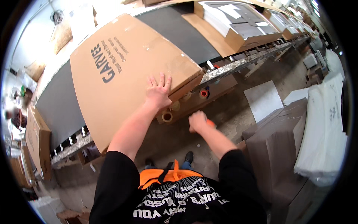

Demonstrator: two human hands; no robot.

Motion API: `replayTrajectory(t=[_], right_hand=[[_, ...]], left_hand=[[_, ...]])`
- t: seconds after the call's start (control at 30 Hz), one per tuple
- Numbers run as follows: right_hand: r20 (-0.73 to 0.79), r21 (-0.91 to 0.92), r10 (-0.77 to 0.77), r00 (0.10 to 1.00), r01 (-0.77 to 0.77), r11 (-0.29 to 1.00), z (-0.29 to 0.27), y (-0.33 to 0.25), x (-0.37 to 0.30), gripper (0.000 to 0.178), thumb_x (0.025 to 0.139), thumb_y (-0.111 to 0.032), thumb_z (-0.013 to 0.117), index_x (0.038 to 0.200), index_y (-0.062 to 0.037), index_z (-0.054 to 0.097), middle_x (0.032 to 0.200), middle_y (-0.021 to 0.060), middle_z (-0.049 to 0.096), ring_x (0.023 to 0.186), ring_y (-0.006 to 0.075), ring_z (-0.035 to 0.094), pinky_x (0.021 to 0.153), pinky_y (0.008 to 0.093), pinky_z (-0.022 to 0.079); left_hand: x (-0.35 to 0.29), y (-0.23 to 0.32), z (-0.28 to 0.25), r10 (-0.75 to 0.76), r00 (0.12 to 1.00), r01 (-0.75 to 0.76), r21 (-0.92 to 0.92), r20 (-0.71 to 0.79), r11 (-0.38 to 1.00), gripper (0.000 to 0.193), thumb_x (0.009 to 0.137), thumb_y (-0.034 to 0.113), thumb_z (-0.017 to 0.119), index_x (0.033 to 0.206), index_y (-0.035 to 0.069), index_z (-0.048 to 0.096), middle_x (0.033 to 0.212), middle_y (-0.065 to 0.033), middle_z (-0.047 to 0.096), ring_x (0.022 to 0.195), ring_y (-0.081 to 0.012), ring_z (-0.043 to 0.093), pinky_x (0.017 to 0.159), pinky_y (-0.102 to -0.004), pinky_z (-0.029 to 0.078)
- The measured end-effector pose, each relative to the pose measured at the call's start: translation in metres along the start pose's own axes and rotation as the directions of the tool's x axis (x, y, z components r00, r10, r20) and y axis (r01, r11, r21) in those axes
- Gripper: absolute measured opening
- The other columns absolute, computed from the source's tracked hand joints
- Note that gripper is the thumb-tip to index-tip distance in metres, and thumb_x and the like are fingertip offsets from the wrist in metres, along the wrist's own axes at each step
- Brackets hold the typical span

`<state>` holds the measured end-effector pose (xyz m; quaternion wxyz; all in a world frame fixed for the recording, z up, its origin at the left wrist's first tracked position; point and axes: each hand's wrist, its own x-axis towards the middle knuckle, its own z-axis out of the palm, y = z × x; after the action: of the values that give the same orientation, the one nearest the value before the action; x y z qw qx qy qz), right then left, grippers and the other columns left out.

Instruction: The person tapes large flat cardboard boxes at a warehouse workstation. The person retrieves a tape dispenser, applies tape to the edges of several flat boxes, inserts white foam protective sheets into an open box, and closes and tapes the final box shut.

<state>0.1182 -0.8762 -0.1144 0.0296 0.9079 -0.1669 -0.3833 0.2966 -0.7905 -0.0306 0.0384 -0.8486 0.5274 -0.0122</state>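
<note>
A large flat cardboard box (130,63) with dark print lies closed on the conveyor, its near edge over the rollers. My left hand (159,91) rests on top of it near that edge, fingers spread and flat. Beyond the box's near side, over the floor, my right hand (197,121) is closed in a fist. A bit of orange shows behind its wrist, but what the fingers hold, if anything, is hidden.
Tape rolls (167,117) sit on a shelf below the conveyor (175,30). An open carton (242,41) with grey panels lies farther right; another box (37,142) stands at left. Brown sheets (279,138) and white foam (322,123) are stacked on my right.
</note>
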Motion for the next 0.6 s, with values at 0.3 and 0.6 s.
replayTrajectory(t=[0.3, 0.6], right_hand=[[0.196, 0.859, 0.167, 0.966, -0.251, 0.445, 0.161, -0.133, -0.117, 0.049, 0.069, -0.034, 0.064, 0.115, -0.0189, 0.068, 0.114, 0.0168, 0.066, 0.111, 0.0355, 0.06, 0.094, 0.0425, 0.048], [-0.564, 0.622, 0.26, 0.784, 0.196, 0.758, -0.049, -0.179, -0.164, 0.047, 0.067, -0.033, 0.063, 0.112, -0.019, 0.065, 0.103, 0.0138, 0.056, 0.094, 0.036, 0.062, 0.081, 0.0463, 0.051]], left_hand=[[-0.07, -0.04, 0.039, 0.154, 0.972, -0.179, -0.137, -0.176, 0.974, 0.092, 0.069, 0.025, 0.073, 0.146, 0.0, 0.029, 0.152, -0.0246, 0.026, 0.135, -0.0535, 0.028, 0.114, -0.0562, 0.021], [-0.291, -0.18, 0.031, -0.085, 0.989, 0.062, -0.187, -0.118, 0.98, 0.108, 0.065, 0.044, 0.08, 0.144, -0.01, 0.028, 0.149, -0.034, 0.025, 0.136, -0.0516, 0.028, 0.116, -0.0553, 0.018]])
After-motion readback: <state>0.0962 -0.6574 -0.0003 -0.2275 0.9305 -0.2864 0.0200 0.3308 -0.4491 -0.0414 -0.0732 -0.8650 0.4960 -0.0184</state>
